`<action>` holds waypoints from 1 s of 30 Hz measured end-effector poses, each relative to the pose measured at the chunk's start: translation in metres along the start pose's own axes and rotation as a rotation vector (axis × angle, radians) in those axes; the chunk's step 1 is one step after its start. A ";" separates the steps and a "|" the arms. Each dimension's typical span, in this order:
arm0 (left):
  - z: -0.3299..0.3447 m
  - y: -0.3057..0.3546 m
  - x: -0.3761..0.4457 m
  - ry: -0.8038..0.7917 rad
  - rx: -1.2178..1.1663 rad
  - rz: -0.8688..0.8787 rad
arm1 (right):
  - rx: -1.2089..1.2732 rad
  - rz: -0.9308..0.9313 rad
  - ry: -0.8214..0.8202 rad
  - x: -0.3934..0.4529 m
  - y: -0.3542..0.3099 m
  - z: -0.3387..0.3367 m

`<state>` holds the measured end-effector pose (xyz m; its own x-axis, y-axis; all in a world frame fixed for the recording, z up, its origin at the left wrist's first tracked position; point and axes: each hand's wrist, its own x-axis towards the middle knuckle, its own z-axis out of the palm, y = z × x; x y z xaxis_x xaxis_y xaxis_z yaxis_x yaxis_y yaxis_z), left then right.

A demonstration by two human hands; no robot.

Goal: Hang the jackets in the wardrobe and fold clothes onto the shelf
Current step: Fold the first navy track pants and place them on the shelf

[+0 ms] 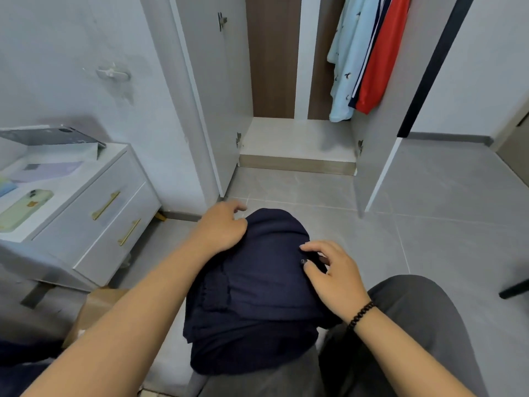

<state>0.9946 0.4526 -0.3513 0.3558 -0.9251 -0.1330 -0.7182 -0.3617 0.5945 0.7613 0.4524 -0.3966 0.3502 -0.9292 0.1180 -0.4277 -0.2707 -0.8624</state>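
Note:
A dark navy garment [257,287] lies folded over my left knee, low in the middle of the view. My left hand [220,227] rests on its far left edge, fingers loosely curled. My right hand [332,270] touches its right side near a small button, fingers bent, gripping nothing that I can see. Ahead, the wardrobe [297,138] stands open, its low floor shelf bare. A light blue shirt [349,61] and a red jacket [383,58] hang at its upper right.
A white nightstand [94,213] with gold handles stands at the left, with a tablet and phone cases on top. A cardboard box [97,308] sits below it. Both wardrobe doors [217,90] are swung outward. Grey floor tiles [429,224] stretch ahead and right.

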 end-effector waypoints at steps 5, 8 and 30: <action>0.029 0.046 0.026 -0.124 0.248 0.197 | 0.174 0.211 -0.047 -0.008 0.022 -0.010; 0.051 0.064 0.046 -0.195 0.421 0.185 | 0.348 0.347 -0.063 -0.012 0.034 -0.012; 0.057 0.058 0.109 -0.233 0.294 -0.055 | 0.046 -0.219 -0.332 -0.027 0.042 -0.023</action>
<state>0.9577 0.3241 -0.3763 0.2770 -0.8926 -0.3556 -0.8547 -0.3980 0.3333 0.7146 0.4599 -0.4249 0.6827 -0.7167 0.1426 -0.2778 -0.4350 -0.8565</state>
